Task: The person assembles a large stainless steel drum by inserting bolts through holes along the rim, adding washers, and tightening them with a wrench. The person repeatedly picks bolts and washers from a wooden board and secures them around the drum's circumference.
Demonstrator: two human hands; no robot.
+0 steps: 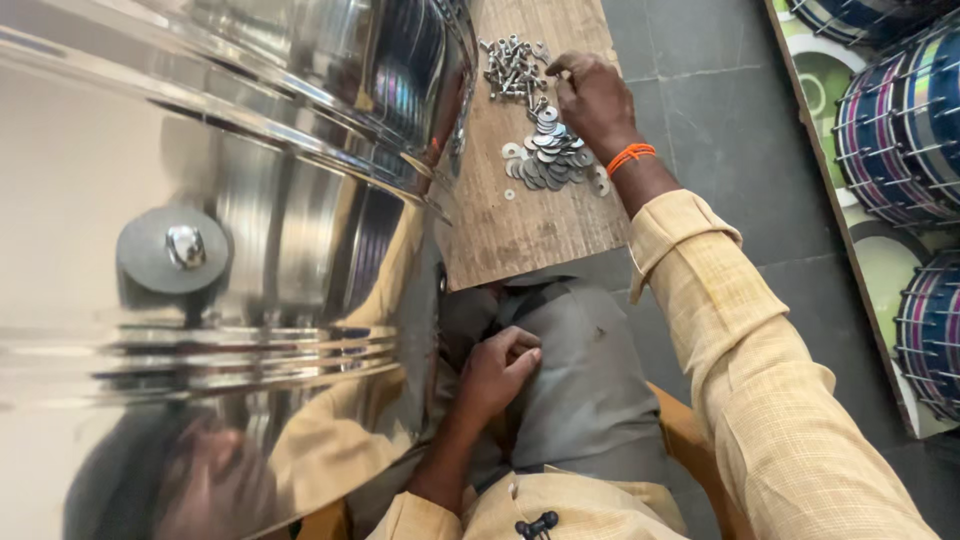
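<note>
A large shiny steel drum shell [200,230] fills the left of the view, with a round washer and bolt head [175,250] on its side. My right hand [592,95] reaches out over a wooden board [520,235], fingers pinched near a heap of bolts [510,68], just above a pile of flat metal washers [550,160]. Whether it holds a piece I cannot tell. An orange band circles that wrist. My left hand [500,370] rests curled against my grey trousers beside the shell's lower rim, with nothing seen in it.
Grey stone floor tiles [700,100] lie right of the board. Several striped finished drums [900,130] stand along the right edge on a green and white mat. An orange-brown seat [685,435] shows under me.
</note>
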